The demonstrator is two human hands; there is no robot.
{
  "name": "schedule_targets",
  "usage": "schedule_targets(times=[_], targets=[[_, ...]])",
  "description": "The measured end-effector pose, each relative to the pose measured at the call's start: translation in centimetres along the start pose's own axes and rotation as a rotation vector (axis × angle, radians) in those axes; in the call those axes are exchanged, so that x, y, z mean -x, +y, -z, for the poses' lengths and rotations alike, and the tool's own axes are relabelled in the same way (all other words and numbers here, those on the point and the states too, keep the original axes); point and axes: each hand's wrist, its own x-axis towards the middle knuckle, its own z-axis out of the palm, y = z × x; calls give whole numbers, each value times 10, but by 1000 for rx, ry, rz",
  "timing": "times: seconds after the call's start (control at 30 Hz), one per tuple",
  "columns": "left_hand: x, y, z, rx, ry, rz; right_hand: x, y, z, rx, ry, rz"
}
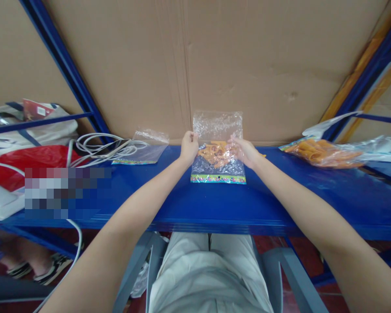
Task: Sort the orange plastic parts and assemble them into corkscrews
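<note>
A clear plastic bag with a colourful printed strip along its near edge lies on the blue shelf in front of me. Orange pieces show at its middle; their exact kind is too small to make out. My left hand is closed on the bag's left edge, thumb and fingers pinched together. At the right edge, my right hand grips the plastic with bent fingers, partly covering the orange pieces. A bit of orange pokes out beyond the right wrist.
Another clear bag lies left, beside a coiled white cable. Bagged orange items lie right. A red bag and a cloth tote are far left. Cardboard stands behind the blue shelf. Another person's feet show lower left.
</note>
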Motion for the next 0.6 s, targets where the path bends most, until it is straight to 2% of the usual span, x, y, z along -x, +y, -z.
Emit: schedule_targets(times=[0.07, 0.13, 0.3, 0.43, 0.6], targets=[[-6, -3, 2, -36, 104, -67, 4, 3, -5, 45, -80, -8], [-11, -5, 7, -76, 146, -85, 6, 6, -7, 91, -117, 16], [-16, -5, 15, -145, 173, -54, 5, 10, -6, 175, -106, 100], [-16, -2, 17, -152, 152, -28, 1, 10, -4, 188, -86, 139], [-14, -1, 18, -155, 151, -90, 0, 3, 2, 138, -26, 160]])
